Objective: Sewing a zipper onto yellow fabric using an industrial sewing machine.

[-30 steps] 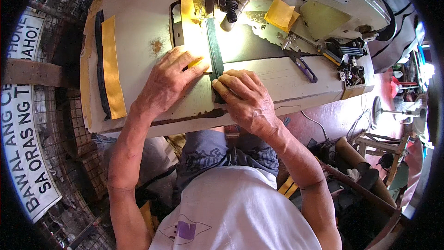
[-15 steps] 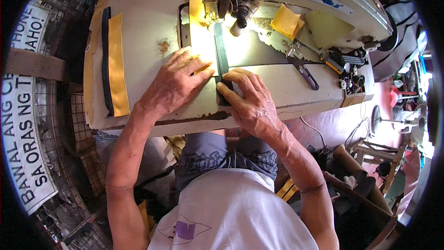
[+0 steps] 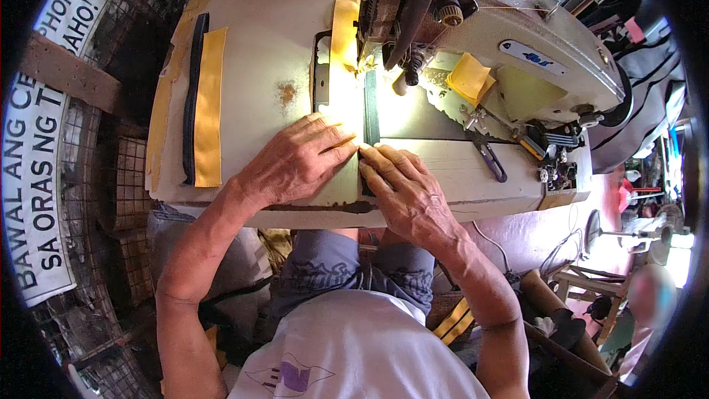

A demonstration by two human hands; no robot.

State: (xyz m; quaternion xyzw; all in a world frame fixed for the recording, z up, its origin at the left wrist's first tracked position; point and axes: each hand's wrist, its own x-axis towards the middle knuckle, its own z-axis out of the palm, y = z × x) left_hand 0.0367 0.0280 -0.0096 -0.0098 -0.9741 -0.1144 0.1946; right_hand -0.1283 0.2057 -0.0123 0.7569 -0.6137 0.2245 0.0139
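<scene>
A yellow fabric strip [image 3: 345, 33] runs under the needle area of a sewing machine [image 3: 487, 29], beside a long dark strip [image 3: 371, 107] that lies along its right edge. My left hand [image 3: 306, 159] rests over the near part of the yellow strip, its thumb and fingertips pinched at the edge. On the other side my right hand [image 3: 406, 188] grips the near end of the dark strip, fingers drawn together. The two hands' fingertips meet just in front of the needle. Strong lamp glare washes out the fabric there, and the hands hide its near end.
Left on the machine bed lie another yellow strip [image 3: 210, 107] and dark strip [image 3: 195, 100]. To the right are folded yellow pieces [image 3: 469, 79], thread snips [image 3: 489, 159], a yellow-and-black cutter [image 3: 530, 144] and a small box of metal parts [image 3: 561, 177]. A wire mesh wall stands at far left.
The view has shifted, showing more of the machine head. My right hand's fingers have closed in toward my left fingertips at the strips' edges. The strips themselves look little changed under the needle.
</scene>
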